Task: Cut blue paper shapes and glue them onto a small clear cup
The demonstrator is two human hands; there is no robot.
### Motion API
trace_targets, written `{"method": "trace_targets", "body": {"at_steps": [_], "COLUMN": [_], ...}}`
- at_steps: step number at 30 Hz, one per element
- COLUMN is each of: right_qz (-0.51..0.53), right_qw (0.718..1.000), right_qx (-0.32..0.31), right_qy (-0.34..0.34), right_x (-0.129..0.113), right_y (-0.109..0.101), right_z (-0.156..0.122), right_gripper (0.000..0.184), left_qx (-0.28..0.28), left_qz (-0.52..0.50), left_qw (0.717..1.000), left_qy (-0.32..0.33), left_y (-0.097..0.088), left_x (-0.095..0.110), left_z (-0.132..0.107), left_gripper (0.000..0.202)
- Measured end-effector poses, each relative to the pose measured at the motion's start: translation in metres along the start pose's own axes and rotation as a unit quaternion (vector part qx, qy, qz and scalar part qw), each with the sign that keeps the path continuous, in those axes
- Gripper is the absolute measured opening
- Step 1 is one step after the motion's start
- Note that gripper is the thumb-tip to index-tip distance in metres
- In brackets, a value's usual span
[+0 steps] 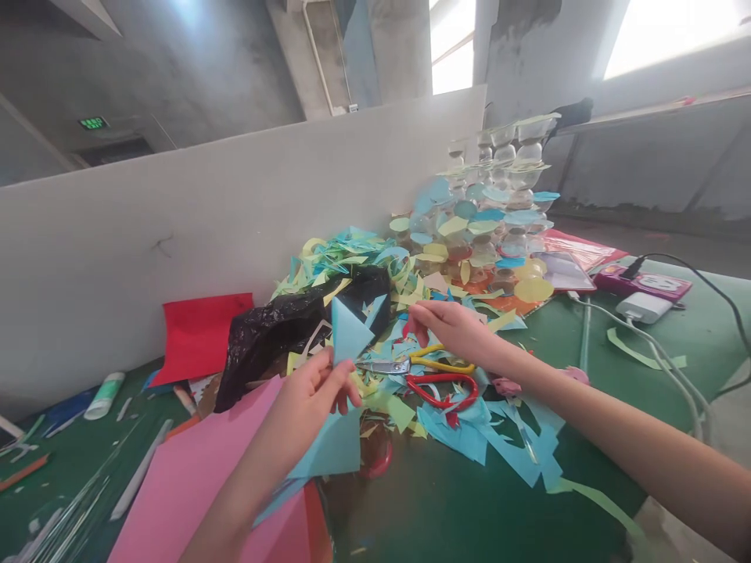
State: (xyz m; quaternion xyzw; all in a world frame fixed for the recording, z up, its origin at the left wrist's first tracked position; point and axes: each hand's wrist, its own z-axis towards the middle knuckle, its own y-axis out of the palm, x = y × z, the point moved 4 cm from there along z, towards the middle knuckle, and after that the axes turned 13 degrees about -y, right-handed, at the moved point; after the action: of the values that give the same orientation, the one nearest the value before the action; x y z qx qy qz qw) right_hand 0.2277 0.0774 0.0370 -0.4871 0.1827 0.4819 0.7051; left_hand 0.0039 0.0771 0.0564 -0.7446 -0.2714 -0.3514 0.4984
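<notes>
Left hand (pixel 308 407) is closed on folded blue paper (pixel 349 332); right hand (pixel 451 328) is held half-open, empty, just above yellow-handled scissors (pixel 440 363). Paper scraps (pixel 404 410) crowd the green table (pixel 446 508), with a black plastic bag (pixel 299 336) just behind.

From where I'm sitting, this is a bare concrete workshop: concrete pillar (pixel 399 55), green exit sign (pixel 93 123), white partition (pixel 176 250), and a green worktable (pixel 463 508) buried in paper scraps (pixel 346 250).
</notes>
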Motion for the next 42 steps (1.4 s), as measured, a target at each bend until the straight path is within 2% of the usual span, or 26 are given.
{"method": "trace_targets", "body": {"at_steps": [2,5,7,10,13,18,22,26,29,32,34,39,42], "right_qz": [-0.121,-0.244,-0.276,-0.295,-0.34,-0.423,-0.425,-0.391,-0.376,-0.368,-0.35,-0.221,-0.137], "right_qw": [0.993,0.967,0.951,0.937,0.921,0.885,0.875,0.883,0.886,0.893,0.906,0.957,0.972], "right_qx": [0.002,-0.051,-0.087,-0.117,-0.137,-0.186,-0.224,-0.253,-0.266,-0.257,-0.237,-0.176,-0.169], "right_qy": [0.011,-0.058,-0.111,-0.144,-0.131,-0.059,-0.064,-0.057,-0.045,-0.018,0.004,0.06,0.092], "right_x": [0.007,0.009,0.008,0.007,0.007,0.007,0.005,0.004,0.002,0.004,0.008,0.019,0.02], "right_y": [-0.004,0.003,0.011,0.019,0.021,0.023,0.026,0.022,0.019,0.019,0.017,0.007,0.001], "right_z": [0.0,0.0,-0.002,-0.004,-0.006,-0.014,-0.021,-0.022,-0.02,-0.018,-0.018,-0.017,-0.015], "right_gripper": [0.05,0.038,0.03,0.022,0.02,0.031,0.033,0.037,0.028,0.018,0.019,0.031,0.033], "left_qx": [0.047,0.091,0.115,0.128,0.128,0.169,0.17,0.16,0.157,0.147,0.149,0.199,0.245], "left_qz": [0.005,-0.009,-0.014,-0.006,-0.012,-0.004,-0.026,-0.084,-0.097,-0.099,-0.111,-0.137,-0.153], "left_qw": [0.999,0.996,0.993,0.992,0.992,0.985,0.985,0.983,0.982,0.983,0.982,0.969,0.954], "left_qy": [0.005,0.008,0.019,0.02,0.014,0.015,0.023,0.036,0.047,0.046,0.046,0.058,0.074], "left_y": [-0.007,-0.012,-0.014,-0.016,-0.018,-0.023,-0.024,-0.026,-0.026,-0.024,-0.024,-0.033,-0.045], "left_x": [-0.004,-0.007,-0.007,-0.005,-0.004,-0.004,-0.006,-0.01,-0.012,-0.012,-0.012,-0.009,-0.006], "left_z": [0.005,0.009,0.009,0.008,0.007,0.008,0.009,0.013,0.015,0.016,0.015,0.011,0.006], "left_gripper": [0.037,0.037,0.036,0.034,0.034,0.034,0.036,0.032,0.028,0.027,0.028,0.031,0.031]}}
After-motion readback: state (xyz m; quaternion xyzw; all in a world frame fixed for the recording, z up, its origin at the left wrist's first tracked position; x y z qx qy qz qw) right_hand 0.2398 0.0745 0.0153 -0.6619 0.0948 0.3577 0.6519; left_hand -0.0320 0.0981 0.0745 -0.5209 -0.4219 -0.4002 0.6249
